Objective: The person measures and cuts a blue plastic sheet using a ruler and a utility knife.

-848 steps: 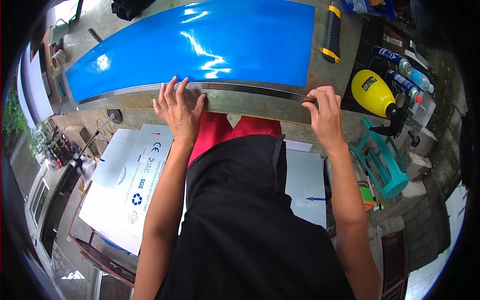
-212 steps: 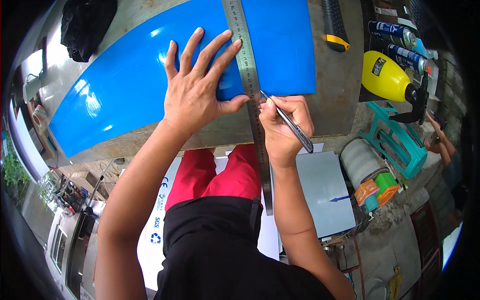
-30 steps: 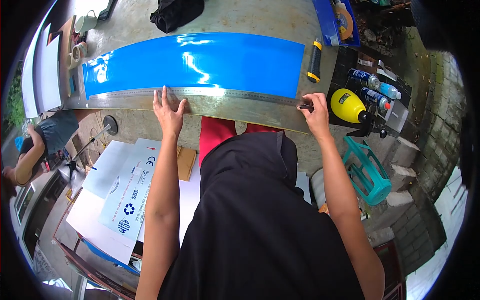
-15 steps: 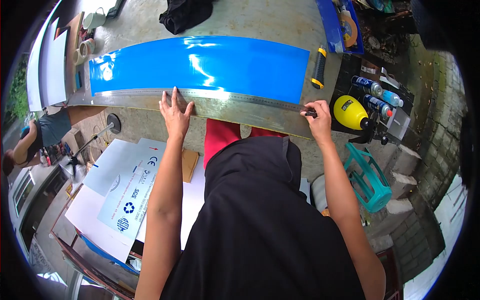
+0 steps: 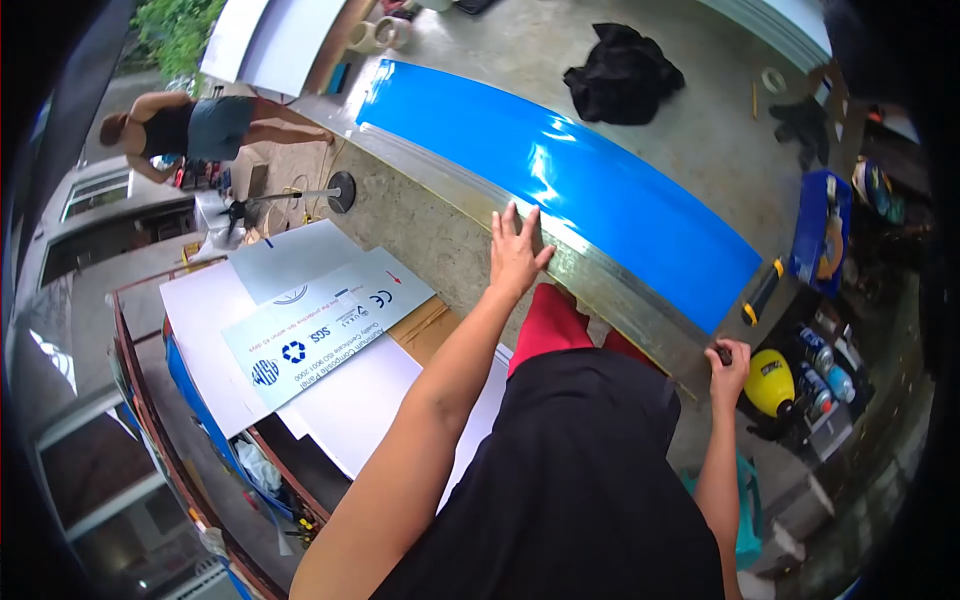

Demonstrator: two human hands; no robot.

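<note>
A glossy blue sheet point(image 5: 610, 195) lies across the metal-topped table point(image 5: 710, 140). Along its near edge runs a long metal ruler point(image 5: 575, 240). My left hand point(image 5: 517, 258) rests with fingers spread on the ruler, near the middle of the sheet. Near the right end of the table, my right hand point(image 5: 730, 372) is closed around a small black pen-like tool point(image 5: 724, 354), mostly hidden by the fingers. Just beyond that hand lies a yellow-and-black utility knife point(image 5: 763, 292), beside the sheet's right end.
A black cloth point(image 5: 622, 80) and tape rolls point(image 5: 393, 34) lie farther back. At right are a blue bin point(image 5: 806, 235), a yellow spray bottle point(image 5: 768, 380) and spray cans point(image 5: 815, 348). Printed panels point(image 5: 325, 335), a fan point(image 5: 341, 192) and a person point(image 5: 220, 125) are at left.
The view has turned, so the table now slants down to the right. My right hand has drawn back from the ruler's end toward the table edge. The left hand stays on the ruler.
</note>
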